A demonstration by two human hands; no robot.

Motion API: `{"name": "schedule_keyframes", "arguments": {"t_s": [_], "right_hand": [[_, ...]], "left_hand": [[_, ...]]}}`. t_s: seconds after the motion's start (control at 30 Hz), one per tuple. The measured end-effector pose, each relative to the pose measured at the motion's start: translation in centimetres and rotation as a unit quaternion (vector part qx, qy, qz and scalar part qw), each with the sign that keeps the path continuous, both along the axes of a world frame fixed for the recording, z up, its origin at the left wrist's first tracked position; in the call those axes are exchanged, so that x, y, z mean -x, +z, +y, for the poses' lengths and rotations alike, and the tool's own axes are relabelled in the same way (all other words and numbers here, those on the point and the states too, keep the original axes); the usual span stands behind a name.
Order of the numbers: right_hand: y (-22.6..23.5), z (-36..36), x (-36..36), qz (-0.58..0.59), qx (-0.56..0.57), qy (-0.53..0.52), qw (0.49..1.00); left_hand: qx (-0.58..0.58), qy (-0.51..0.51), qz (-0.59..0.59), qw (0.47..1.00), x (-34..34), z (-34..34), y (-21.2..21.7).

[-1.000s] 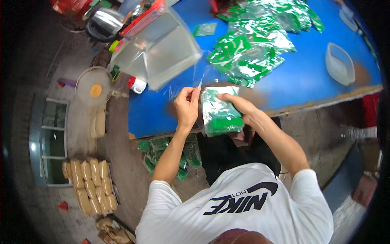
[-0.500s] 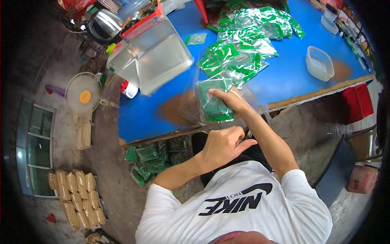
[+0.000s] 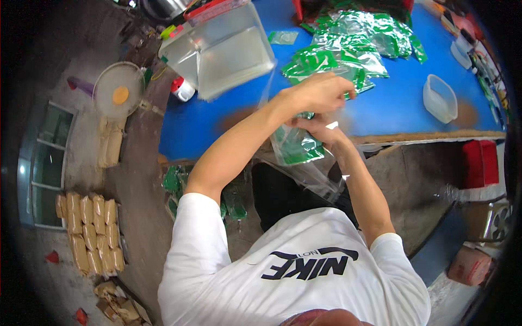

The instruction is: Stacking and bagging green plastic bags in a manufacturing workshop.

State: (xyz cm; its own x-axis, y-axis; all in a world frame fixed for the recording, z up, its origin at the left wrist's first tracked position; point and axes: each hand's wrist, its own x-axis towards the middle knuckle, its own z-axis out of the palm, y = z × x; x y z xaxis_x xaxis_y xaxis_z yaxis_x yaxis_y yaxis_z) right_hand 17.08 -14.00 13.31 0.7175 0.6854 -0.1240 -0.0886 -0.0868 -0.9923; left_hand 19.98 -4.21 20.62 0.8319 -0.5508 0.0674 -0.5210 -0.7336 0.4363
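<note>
My right hand (image 3: 321, 127) grips a stack of flat green packets (image 3: 302, 148) in a loose clear plastic bag (image 3: 280, 138) at the table's near edge, thumb on top. Just above it, my left hand (image 3: 322, 91) reaches across, fingers curled closed. Whatever they may hold is hidden. Beyond them spreads a shiny heap of green-and-clear packets (image 3: 348, 46), its near edge partly covered by the left hand. A single packet (image 3: 283, 37) lies to the left of the heap.
On the blue table (image 3: 391, 103) are a stack of clear bags (image 3: 234, 60), a red-and-white bottle (image 3: 183, 89) and a translucent tub (image 3: 439, 99). A fan (image 3: 118, 95) stands at left. Green packs (image 3: 235, 205) lie under the table; a red bin (image 3: 481, 163) is at right.
My left hand has moved up and forward from near my body to above the right hand. The right hand keeps its hold on the packets; the clear bag now hangs toward my lap.
</note>
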Motion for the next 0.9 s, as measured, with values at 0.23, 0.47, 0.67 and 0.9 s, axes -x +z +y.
{"name": "schedule_keyframes", "arguments": {"t_s": [0.23,0.47,0.67,0.9], "right_hand": [[-4.4,-1.6,-1.4,0.022,-0.08,0.091,0.992],[-4.3,-1.0,-2.2,0.161,0.017,0.082,0.983],[-6.0,-0.1,-1.4,0.223,0.012,0.124,0.967],[-3.3,-1.0,-1.0,0.081,0.029,0.121,0.989]], "left_hand": [[0.133,-0.085,-0.298,0.941,6.0,-5.0,-2.4],[0.698,0.503,-0.095,0.5,17.5,9.4,-14.6],[0.816,0.32,0.174,0.449,16.6,5.4,-15.1],[0.801,0.345,0.231,0.432,16.3,5.8,-15.1]]}}
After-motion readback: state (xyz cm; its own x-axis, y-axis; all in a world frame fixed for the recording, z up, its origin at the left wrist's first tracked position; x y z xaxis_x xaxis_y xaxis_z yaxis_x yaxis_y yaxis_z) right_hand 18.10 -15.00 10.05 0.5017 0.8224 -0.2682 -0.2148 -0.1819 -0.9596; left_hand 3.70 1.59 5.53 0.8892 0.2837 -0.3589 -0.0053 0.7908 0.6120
